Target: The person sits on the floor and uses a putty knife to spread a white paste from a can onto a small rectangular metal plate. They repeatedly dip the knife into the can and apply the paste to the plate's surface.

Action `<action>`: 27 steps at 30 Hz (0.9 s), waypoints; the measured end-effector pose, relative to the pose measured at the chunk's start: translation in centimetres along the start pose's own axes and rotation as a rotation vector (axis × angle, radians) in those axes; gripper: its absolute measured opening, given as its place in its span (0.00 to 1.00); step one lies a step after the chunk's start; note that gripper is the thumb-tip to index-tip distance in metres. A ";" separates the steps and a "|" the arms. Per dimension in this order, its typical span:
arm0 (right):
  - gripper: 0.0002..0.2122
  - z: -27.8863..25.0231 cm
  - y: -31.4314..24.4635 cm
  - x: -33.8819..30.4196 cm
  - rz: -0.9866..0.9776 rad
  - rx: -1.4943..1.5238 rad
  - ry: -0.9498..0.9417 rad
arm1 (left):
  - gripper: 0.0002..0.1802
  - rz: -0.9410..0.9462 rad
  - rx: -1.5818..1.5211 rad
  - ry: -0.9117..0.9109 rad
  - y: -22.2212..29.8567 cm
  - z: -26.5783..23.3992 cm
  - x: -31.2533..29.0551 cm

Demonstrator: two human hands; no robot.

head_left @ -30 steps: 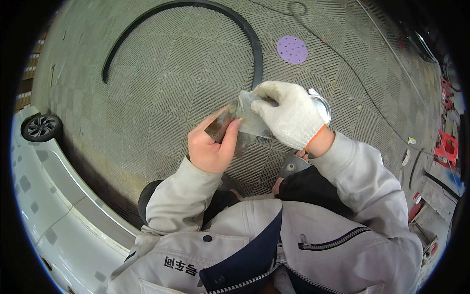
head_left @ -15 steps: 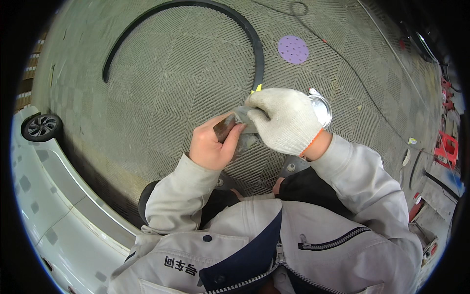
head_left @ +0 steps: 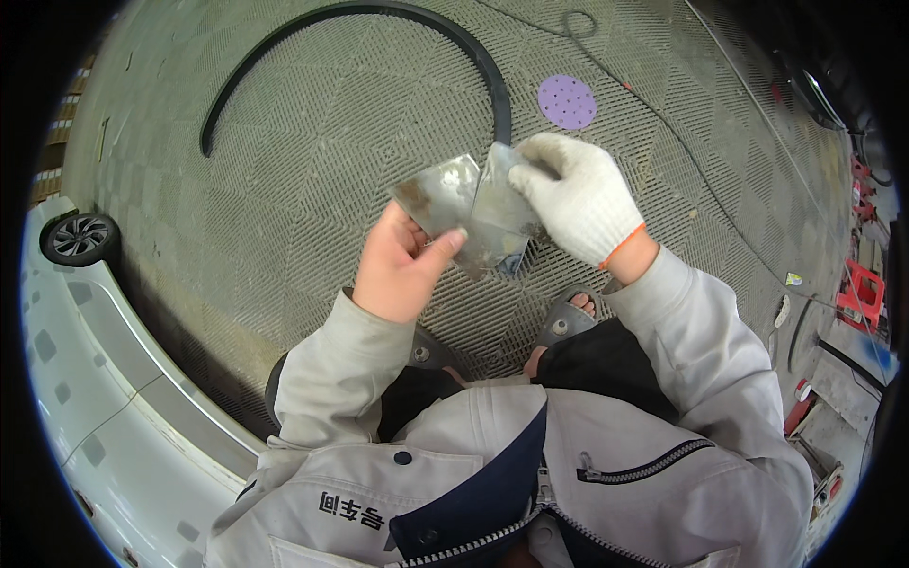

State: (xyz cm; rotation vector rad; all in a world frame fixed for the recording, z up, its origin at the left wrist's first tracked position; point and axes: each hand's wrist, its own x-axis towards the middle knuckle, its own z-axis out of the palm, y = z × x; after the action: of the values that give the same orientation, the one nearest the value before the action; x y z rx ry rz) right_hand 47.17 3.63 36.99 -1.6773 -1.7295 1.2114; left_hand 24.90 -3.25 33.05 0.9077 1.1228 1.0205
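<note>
My left hand [head_left: 402, 270] is bare. Its thumb and fingers clasp a flat metal scraper plate [head_left: 440, 189], shiny with brown stains. In a white knitted glove with an orange cuff edge, my right hand [head_left: 582, 194] pinches a thin grey spreader [head_left: 498, 199] by its upper right edge. The spreader stands tilted against the right side of the plate, and the two overlap. Below them a small dark bluish piece [head_left: 512, 263] shows, too unclear to name. Beyond my hands a curved black trim strip [head_left: 379, 8] lies on the floor, its near end hidden behind the spreader.
A purple sanding disc [head_left: 567, 101] with holes lies beyond my right hand, beside a dark cable [head_left: 677, 133]. A pale car [head_left: 118, 379] with grey patches stands along the left. Red stands [head_left: 862, 293] are at the right. My sandalled feet [head_left: 566, 322] rest on ribbed floor tiles.
My hands have drawn apart slightly, and the right has moved up and right. More of the plate and spreader shows. The round shiny tin is now covered by my right hand.
</note>
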 end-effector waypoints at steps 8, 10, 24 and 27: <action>0.18 -0.3 0.8 0.6 0.141 0.302 -0.073 | 0.15 -0.480 -0.779 0.002 -1.4 -2.1 0.8; 0.18 -0.1 0.7 0.3 0.060 0.214 -0.120 | 0.18 -0.580 -0.973 -0.203 -2.1 -2.0 0.5; 0.14 1.2 -0.9 -0.9 -0.095 -0.050 -0.235 | 0.32 -0.946 -1.066 -0.506 -5.7 -0.7 -0.2; 0.14 1.1 -1.1 -0.5 -0.108 -0.079 -0.152 | 0.29 -0.982 -1.039 -0.498 -6.1 -0.6 -0.2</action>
State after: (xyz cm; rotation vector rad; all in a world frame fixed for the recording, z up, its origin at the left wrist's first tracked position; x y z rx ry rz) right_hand 45.75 2.94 37.43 -1.5480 -1.9559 1.2636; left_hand 25.31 -5.15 27.24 -0.2600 0.3660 0.3726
